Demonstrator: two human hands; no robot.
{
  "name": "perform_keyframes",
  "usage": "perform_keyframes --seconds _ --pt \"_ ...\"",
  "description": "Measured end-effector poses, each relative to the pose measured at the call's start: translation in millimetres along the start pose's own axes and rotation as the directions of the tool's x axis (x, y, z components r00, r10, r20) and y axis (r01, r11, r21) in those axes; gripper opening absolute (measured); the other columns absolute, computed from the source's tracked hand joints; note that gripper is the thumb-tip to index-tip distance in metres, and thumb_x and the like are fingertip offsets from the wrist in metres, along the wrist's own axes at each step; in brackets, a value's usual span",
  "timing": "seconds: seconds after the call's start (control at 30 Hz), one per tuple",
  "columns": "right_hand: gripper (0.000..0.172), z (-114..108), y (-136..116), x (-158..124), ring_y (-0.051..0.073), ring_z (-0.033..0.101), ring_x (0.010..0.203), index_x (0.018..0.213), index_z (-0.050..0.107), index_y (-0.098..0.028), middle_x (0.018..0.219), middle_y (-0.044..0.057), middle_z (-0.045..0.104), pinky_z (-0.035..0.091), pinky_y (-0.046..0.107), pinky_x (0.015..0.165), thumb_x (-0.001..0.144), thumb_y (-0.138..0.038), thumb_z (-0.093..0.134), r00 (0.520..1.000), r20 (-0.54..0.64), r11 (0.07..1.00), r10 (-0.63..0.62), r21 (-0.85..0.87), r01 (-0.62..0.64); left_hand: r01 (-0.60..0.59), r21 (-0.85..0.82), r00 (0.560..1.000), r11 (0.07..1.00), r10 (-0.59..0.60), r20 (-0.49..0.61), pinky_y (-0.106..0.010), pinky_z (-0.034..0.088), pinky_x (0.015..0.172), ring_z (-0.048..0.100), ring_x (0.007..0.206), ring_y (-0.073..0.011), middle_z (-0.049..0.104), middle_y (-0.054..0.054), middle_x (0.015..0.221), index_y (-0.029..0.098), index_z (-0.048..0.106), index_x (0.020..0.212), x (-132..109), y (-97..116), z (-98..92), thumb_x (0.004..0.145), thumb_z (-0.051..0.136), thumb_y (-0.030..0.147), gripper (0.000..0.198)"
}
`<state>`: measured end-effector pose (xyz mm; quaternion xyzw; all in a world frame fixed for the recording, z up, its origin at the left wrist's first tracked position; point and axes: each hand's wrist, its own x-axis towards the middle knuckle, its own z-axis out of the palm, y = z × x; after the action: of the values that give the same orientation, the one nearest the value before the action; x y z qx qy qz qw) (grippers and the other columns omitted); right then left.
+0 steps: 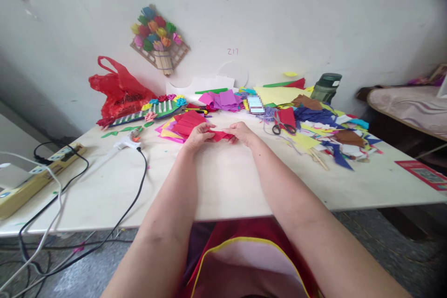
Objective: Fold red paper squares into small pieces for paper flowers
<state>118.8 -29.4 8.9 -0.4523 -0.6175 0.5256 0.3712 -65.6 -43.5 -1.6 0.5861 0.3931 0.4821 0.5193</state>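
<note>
Between my two hands stretches a narrow strip of red paper (pixel 221 135), held just above the white table. My left hand (pixel 200 135) pinches its left end, and my right hand (pixel 240 132) pinches the other end with thumb and fingers. Just behind my left hand lies a stack of red paper sheets (pixel 187 123), on top of pink and yellow sheets (pixel 167 132). A pair of dark-handled scissors (pixel 283 125) rests to the right of my right hand, partly on a red piece of paper (pixel 287 115).
On the left lie a white glue gun (pixel 128 143), its black cord and a yellow power strip (pixel 42 174). A red plastic bag (pixel 122 88) stands at the back left. Paper scraps (pixel 335 135) heap at the right, before a green bottle (pixel 326 87). Purple paper (pixel 223 100) lies behind.
</note>
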Motion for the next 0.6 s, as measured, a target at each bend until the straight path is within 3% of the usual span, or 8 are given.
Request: perform_keyframes --seconds 0.3,0.47,0.6 --pt "0.03 -0.3 -1.1 -1.3 0.011 0.055 0.036 0.063 0.055 -0.012 0.048 0.005 0.062 0.044 0.019 0.037 0.069 -0.039 0.065 1.0 -0.002 0.999 0.015 0.052 -0.015 -0.032 -0.034 0.999 0.999 0.032 -0.003 -0.027 0.049 0.063 0.058 0.054 -0.0092 0.06 0.002 0.067 0.012 0.053 0.094 0.2 -1.7 1.1 0.053 0.074 0.026 0.047" --pt "0.044 -2.9 0.2 -0.6 0.014 0.06 0.043 0.068 0.058 -0.011 0.055 0.009 0.065 0.043 0.019 0.036 0.076 -0.053 0.051 0.999 0.043 0.996 0.0 0.091 -0.004 -0.017 -0.03 1.0 0.999 0.017 0.013 -0.026 0.049 0.062 0.057 0.054 -0.0084 0.06 0.001 0.068 0.012 0.053 0.096 0.7 -2.1 1.9 0.053 0.075 0.026 0.05" --pt "0.036 0.3 -1.0 -1.6 0.014 0.059 0.043 0.065 0.058 -0.011 0.051 0.008 0.064 0.045 0.02 0.038 0.069 -0.046 0.062 0.997 0.074 1.0 0.012 0.024 -0.013 0.0 0.013 0.999 1.0 -0.001 0.037 -0.025 0.048 0.059 0.058 0.054 -0.0093 0.06 0.001 0.065 0.012 0.052 0.098 1.7 -2.2 3.5 0.054 0.074 0.027 0.051"
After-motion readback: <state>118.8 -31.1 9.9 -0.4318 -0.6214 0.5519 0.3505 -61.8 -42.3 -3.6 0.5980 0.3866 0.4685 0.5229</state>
